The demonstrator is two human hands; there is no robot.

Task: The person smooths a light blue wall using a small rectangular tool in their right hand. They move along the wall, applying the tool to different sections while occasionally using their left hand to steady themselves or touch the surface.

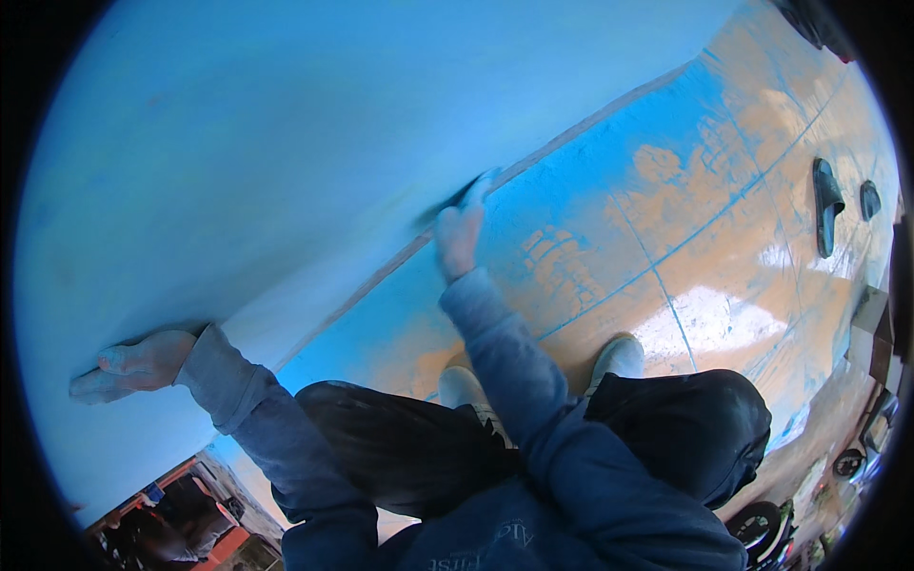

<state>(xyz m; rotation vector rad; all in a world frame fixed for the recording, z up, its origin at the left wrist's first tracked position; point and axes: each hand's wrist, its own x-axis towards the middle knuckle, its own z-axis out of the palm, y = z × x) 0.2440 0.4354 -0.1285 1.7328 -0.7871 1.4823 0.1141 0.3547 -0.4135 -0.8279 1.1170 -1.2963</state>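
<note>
A large, smooth pale-blue wall (286, 124) fills the upper left. My left hand (143, 362), dusted pale, lies against it at the far left, fingers stretched out and pointing left. At the wall's foot, where a thin grey strip (600, 114) runs along the bottom edge, my right hand (461, 233) reaches forward and touches the surface. Its fingers point up along that strip and are smeared by motion. Whether anything lies under them I cannot make out. Blue powder (571, 171) coats the tiled floor beside the strip.
I crouch with both shoes (621, 356) on the orange-tan tiles (705, 238). A dark slide sandal (825, 207) lies at the right, with another (869, 200) beyond it. A wheel (757, 528) shows at the lower right. Cluttered red-brown shelving (224, 544) is at the lower left.
</note>
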